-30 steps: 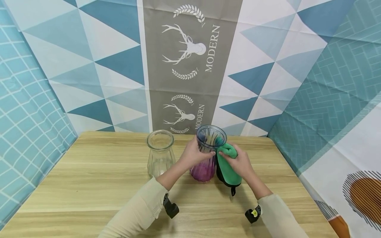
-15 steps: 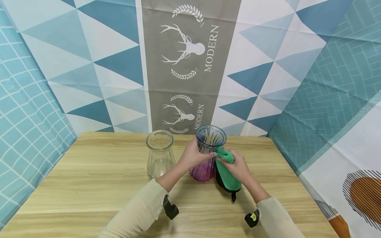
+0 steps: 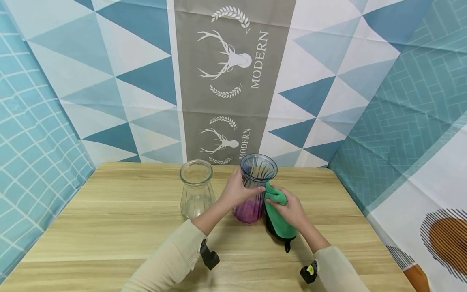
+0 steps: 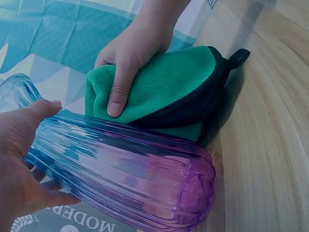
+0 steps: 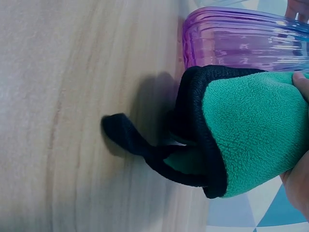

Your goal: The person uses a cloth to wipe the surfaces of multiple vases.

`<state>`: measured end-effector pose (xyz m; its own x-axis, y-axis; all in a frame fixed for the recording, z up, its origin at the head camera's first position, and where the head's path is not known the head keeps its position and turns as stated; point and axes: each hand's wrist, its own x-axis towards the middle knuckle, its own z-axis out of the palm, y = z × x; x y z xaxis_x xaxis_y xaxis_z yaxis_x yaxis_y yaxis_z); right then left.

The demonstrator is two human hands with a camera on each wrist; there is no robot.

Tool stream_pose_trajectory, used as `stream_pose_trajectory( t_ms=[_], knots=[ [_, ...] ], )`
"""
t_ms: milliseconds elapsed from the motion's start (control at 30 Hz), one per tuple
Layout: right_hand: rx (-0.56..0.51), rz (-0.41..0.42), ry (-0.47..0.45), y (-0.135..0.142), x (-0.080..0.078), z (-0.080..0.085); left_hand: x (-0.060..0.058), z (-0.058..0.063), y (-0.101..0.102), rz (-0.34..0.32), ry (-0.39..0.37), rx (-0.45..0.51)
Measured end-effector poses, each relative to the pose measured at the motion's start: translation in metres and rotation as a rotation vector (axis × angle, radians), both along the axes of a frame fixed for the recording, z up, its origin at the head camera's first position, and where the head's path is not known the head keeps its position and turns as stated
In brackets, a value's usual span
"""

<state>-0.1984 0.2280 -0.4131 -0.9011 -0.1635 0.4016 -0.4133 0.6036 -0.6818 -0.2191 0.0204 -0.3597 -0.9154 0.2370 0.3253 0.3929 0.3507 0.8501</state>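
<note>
A ribbed glass vase (image 3: 249,209), blue at the flared rim and purple at the base, stands upright on the wooden table. My left hand (image 3: 236,190) grips it just below the rim, thumb on the near side and fingers round the far side, as the left wrist view shows. In my right hand (image 3: 292,207) is a folded green cleaning cloth (image 4: 169,82) with black edging and a hanging loop (image 5: 125,135). The thumb presses on the fold, and the cloth lies along the vase's right side. Part of the right hand is hidden behind the cloth.
A clear ribbed glass vase (image 3: 196,194) stands to the left of the coloured one, close to my left forearm. Behind the wooden table (image 3: 109,227) hangs a patterned fabric backdrop (image 3: 226,101). More patterned cloth borders the table on both sides.
My right hand and the cloth have shifted slightly left and down along the vase's side. The left hand and both vases have stayed in place.
</note>
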Motion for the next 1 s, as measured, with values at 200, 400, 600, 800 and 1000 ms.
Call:
stream_pose_trajectory(
  t_ms=[200,400,600,800,1000],
  knots=[
    [-0.006,0.008,0.018,-0.001,-0.001,0.008,0.000,0.001,0.000,0.004,0.012,-0.018],
    [-0.015,-0.003,0.044,-0.002,-0.001,0.020,-0.001,0.001,0.000,0.024,0.055,-0.035],
    [-0.010,-0.013,0.064,-0.004,-0.002,0.031,0.000,0.001,0.000,0.012,0.043,-0.002],
    [-0.029,-0.015,0.076,-0.005,-0.003,0.036,0.001,-0.001,0.001,0.030,-0.005,-0.005],
    [-0.029,-0.003,0.085,-0.004,-0.005,0.037,0.000,0.000,0.002,0.044,-0.013,-0.019]
  ],
)
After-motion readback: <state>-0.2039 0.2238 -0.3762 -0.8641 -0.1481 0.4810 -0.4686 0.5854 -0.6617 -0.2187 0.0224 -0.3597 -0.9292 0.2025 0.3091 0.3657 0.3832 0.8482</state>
